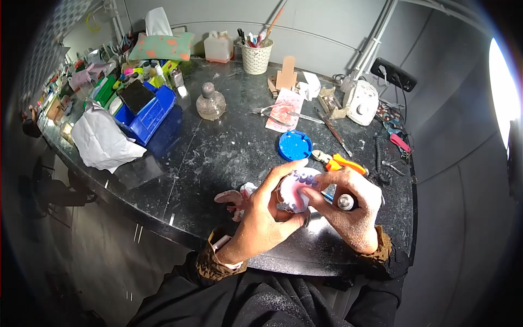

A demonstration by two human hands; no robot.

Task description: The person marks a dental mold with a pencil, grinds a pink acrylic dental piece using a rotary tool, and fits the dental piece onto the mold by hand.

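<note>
My left hand (261, 226) is closed around a dental cast (295, 192) with a pink plate and bluish-purple areas near its far edge. A thin wire loop shows on the cast's left side. My right hand (354, 204) has its thumb and index finger pressed against the cast's right side. In its curled palm sits a tool with a round metal end (345, 202); the rest is mostly hidden. White dust coats the right fingers. Beside the left wrist lie pink and white pieces (236, 200). Orange-handled pliers (340, 163) and a blue round lid (295, 145) lie just beyond the hands.
Behind are a stained card (285, 109) with metal instruments, a glass bottle (211, 102), a white basket (256, 59) of pens and brushes, and a white device (360, 102). A blue bin (144, 115) and crumpled paper (102, 136) stand left. A bright lamp (504, 82) glows right.
</note>
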